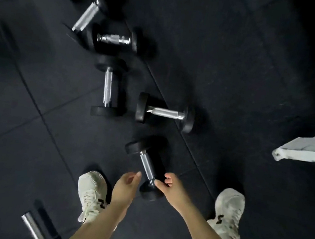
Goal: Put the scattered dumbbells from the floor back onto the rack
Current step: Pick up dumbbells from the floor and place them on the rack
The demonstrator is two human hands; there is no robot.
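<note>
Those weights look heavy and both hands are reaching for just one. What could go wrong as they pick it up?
The nearest dumbbell lies between the two white sneakers; a slip could drop it onto the left sneaker or the right sneaker. The right hand seems to touch the handle only at its near end while the left hand is open beside it, so it may tip. More dumbbells lie close ahead, a likely trip hazard.

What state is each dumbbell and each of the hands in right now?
Nearest dumbbell: lying on floor, not lifted.
Dumbbell beyond it: lying on floor, untouched.
Upright-handled dumbbell: lying on floor, untouched.
Far dumbbells: on floor, clustered, blurred.
Left hand: open, empty.
Right hand: open, fingertips at nearest dumbbell's handle.
</note>
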